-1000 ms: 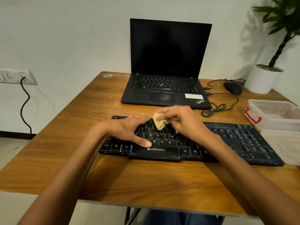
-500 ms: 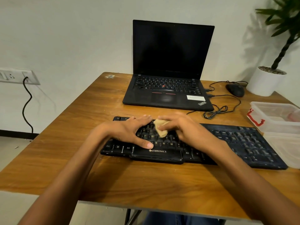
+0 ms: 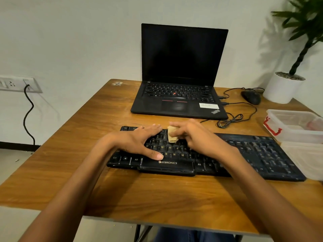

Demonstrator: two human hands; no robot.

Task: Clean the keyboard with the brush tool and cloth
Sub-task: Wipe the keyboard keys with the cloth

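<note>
Cloth lies at ten o'clock of the right hand, which pinches it against the keyboard, whose long axis runs nine-to-three; left hand rests flat, holding nothing.

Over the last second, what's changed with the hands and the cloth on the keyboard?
The right hand keeps its pinch on the cloth and has drawn it slightly toward the person over the upper key rows. Nothing was let go. The left hand stays flat on the keyboard, thumb by the space bar; keyboard and laptop have not moved.
</note>
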